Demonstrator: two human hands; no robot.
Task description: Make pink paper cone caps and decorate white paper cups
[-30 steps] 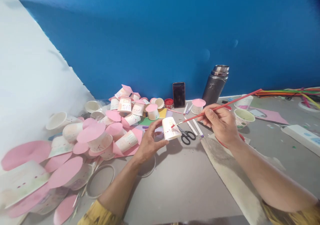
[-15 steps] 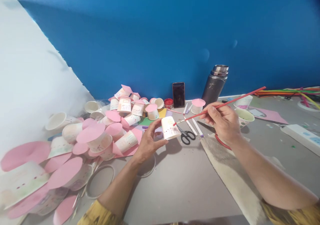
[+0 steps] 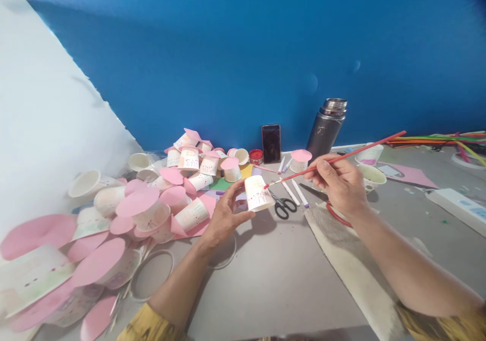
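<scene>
My left hand [image 3: 225, 215] grips a small white paper cup [image 3: 257, 194], held upside down and tilted above the grey table. Faint coloured marks show on its side. My right hand [image 3: 339, 181] pinches a long red paintbrush [image 3: 341, 157], whose tip touches or hovers just beside the cup's upper right side. The brush handle slants up to the right.
A heap of decorated cups with pink paper circles [image 3: 152, 204] covers the left. Black scissors [image 3: 283, 207], white markers [image 3: 290, 192], a red paint pot [image 3: 256, 156], a phone [image 3: 271, 143] and a steel flask [image 3: 326, 128] stand behind. A pale cloth [image 3: 349, 260] lies under my right arm.
The brush tip has risen slightly from the cup's lower side to its upper edge, and my right hand has moved a little up and right. The cup has barely moved.
</scene>
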